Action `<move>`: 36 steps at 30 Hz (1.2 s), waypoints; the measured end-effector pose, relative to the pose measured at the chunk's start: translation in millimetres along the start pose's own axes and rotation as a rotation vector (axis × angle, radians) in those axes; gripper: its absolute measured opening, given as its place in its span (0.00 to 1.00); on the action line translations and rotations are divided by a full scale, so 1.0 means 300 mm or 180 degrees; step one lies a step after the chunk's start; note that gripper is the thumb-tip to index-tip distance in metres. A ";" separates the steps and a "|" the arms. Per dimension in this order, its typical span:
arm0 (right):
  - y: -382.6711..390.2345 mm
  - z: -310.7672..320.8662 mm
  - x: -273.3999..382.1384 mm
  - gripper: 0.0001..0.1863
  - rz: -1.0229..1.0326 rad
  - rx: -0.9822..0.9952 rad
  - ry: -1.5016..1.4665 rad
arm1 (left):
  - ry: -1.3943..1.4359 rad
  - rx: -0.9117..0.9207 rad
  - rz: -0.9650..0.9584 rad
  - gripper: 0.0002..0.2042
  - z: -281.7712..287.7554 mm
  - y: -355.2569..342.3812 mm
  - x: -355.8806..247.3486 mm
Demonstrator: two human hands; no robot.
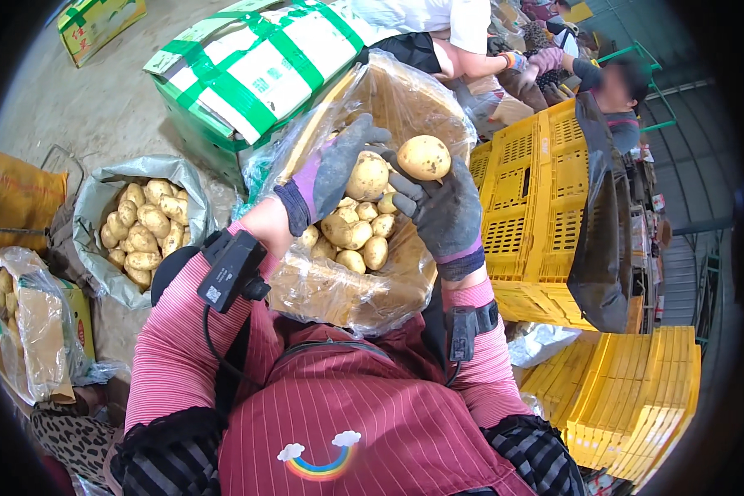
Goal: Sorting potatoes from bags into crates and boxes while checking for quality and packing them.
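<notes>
Both my hands, in dark gloves with purple cuffs, are over a cardboard box [347, 299] lined with clear plastic. Potatoes [351, 233] lie in a heap inside it. My left hand [332, 172] is closed around the side of a large potato [367, 177]. Another large, pale potato [424, 157] rests in the grip of my right hand [449, 213], a little farther up and to the right. My fingers partly cover both potatoes, and the gloves hide some of the heap.
To the left stands an open sack [87, 217] of potatoes, with a plastic-wrapped carton [45, 326] below it. A green-taped white box [260, 70] is beyond. Yellow crates [525, 207] and stacked yellow panels [628, 397] line the right. Other people work at the far side.
</notes>
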State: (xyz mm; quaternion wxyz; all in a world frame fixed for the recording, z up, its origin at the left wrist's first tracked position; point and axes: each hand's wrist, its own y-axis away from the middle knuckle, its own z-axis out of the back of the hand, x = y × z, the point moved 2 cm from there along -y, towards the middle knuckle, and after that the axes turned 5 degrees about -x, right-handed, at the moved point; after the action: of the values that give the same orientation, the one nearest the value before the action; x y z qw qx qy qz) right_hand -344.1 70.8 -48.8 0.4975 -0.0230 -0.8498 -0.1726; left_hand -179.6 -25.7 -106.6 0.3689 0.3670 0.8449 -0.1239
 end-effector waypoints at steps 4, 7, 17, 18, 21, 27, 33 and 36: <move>-0.005 -0.002 -0.017 0.34 -0.0189 0.0261 -0.0459 | -0.2026 -0.0195 -0.1775 0.25 0.098 -0.025 0.040; -0.021 0.051 -0.040 0.33 -0.0467 -0.0070 0.0068 | -0.2860 -0.0412 -0.1987 0.27 0.104 -0.028 -0.003; -0.021 -0.127 -0.080 0.30 0.0695 0.0454 0.1389 | -0.0640 -0.0172 -0.0890 0.30 0.011 0.079 -0.082; -0.022 -0.128 -0.092 0.29 0.0259 0.0554 0.0898 | -0.0991 -0.0266 -0.1291 0.27 0.020 0.101 -0.103; 0.013 -0.139 -0.148 0.27 0.0028 0.1366 -0.0351 | -0.2214 -0.1160 -0.1999 0.24 -0.030 0.150 -0.191; -0.023 -0.245 -0.269 0.28 0.0176 0.1907 0.1950 | -0.3194 -0.0644 -0.3985 0.24 -0.236 0.243 -0.175; -0.135 -0.666 -0.450 0.34 -0.0533 0.2770 0.1438 | -0.3610 -0.0651 -0.4266 0.31 -0.242 0.317 -0.182; -0.134 -0.757 -0.515 0.37 -0.0751 0.2143 0.1177 | -0.3251 -0.0676 -0.4140 0.31 -0.206 0.308 -0.236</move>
State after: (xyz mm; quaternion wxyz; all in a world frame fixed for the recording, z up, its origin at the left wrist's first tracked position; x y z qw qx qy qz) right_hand -84.6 -18.4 -90.5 0.5986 0.2705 -0.7518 0.0583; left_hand -114.3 31.2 -7.3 0.5943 -0.3323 0.6243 -0.3830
